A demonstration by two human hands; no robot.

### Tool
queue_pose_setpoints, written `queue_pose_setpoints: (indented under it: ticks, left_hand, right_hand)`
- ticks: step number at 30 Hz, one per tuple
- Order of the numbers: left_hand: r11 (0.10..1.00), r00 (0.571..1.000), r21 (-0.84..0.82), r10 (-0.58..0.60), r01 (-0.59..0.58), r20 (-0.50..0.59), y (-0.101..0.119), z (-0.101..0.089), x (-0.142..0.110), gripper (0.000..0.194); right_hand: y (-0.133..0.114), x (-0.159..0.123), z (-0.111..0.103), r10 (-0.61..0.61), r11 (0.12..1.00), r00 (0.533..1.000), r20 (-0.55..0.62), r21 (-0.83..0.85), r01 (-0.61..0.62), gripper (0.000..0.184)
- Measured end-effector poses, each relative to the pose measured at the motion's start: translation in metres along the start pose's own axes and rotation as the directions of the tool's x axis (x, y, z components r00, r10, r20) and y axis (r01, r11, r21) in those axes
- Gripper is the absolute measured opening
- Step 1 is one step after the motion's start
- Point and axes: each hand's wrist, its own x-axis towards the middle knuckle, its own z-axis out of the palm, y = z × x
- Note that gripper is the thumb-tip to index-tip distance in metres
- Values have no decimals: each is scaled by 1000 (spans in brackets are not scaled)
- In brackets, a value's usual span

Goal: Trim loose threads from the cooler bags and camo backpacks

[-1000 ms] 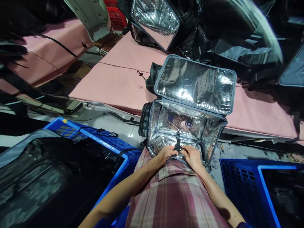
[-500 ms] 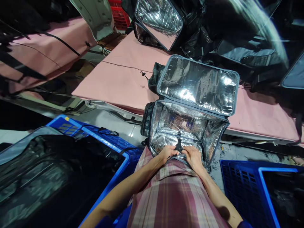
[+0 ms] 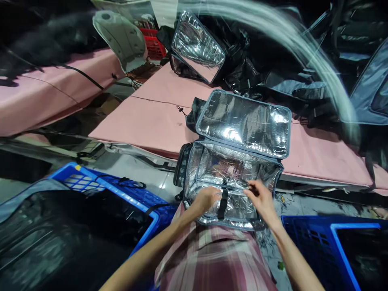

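Strap [image 3: 222, 204] now hangs free at bag's six o'clock, both hands having let go since earlier view; handling there looks finished. Left hand [image 3: 206, 200], eight o'clock, fingers released; right hand [image 3: 260, 198], four o'clock, fingers curled, cannot tell whether pinching. Boxy bag [image 3: 206, 159]: crinkled silver foil, grey piping; rectangular lid [image 3: 244, 125] tipped toward twelve over smooth pink table [image 3: 145, 125].
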Motion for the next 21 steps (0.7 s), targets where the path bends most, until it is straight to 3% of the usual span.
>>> queue_pose_setpoints:
  ticks: [2,4,6,7,8,10,12,14,17,21]
  left_hand:
    - [982,963,133,162,-135,-214,27,-17,16,22]
    - [877,827,389,429,-283,-364,57,-31,37,26]
    - [696,683,634,644,-337,-344,85,-43,60,26]
    - [626,661,700,691,-344,-293,97,-49,73,24]
    - [578,670,736,705,-352,-234,107,-55,84,21]
    - [553,744,746,658,-371,-117,124,-67,106,17]
    - [587,841,711,542,-388,12,136,-79,123,16]
    - [639,902,662,408,-392,140,144,-89,135,16]
    - [698,933,620,279,-359,227,149,-95,148,18]
    - [727,943,601,248,-332,221,148,-96,157,21]
  right_hand:
    - [-7,29,-28,-124,978,981,-150,-188,94,36]
    - [-12,59,-47,-211,911,958,-196,-395,119,36]
    - [-16,85,-58,-235,860,960,-151,-493,133,33]
    - [-16,96,-62,-227,862,968,-108,-484,149,33]
    - [-16,106,-66,-199,894,979,-47,-419,161,31]
    - [-13,122,-71,-119,972,987,111,-192,139,21]
    - [-8,135,-75,-70,998,957,280,15,68,13]
    - [-1,146,-76,-62,994,919,389,103,24,21]
    - [7,157,-75,-76,988,892,446,156,6,27]
    - [7,163,-77,-78,986,885,460,168,0,32]
